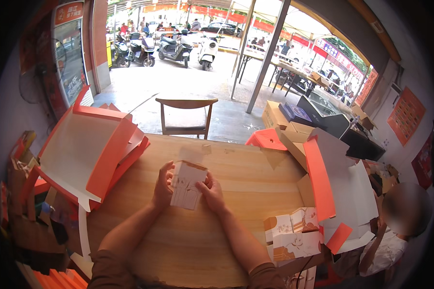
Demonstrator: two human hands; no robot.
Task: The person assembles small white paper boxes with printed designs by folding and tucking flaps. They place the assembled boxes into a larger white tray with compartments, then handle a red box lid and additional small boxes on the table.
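Between my two hands, above the middle of the wooden table (226, 171), is a small white carton (186, 190) with a brown flower print. Its brown inner edge shows at the top. My left hand (163, 187) grips the carton's left side, with its fingers curled. From the other side my right hand (212, 195) holds it, the thumb lying across its face and the other fingers partly hidden behind it. Several similar white-and-brown cartons (294, 239) are grouped at the table's right side.
Large orange-and-white open boxes (84, 149) are stacked on the left. An open brown carton and an orange-and-white box panel (319, 178) stand on the right. A chair (186, 115) is beyond the far edge, near a red stool (266, 139). Another person (386, 250) sits at right.
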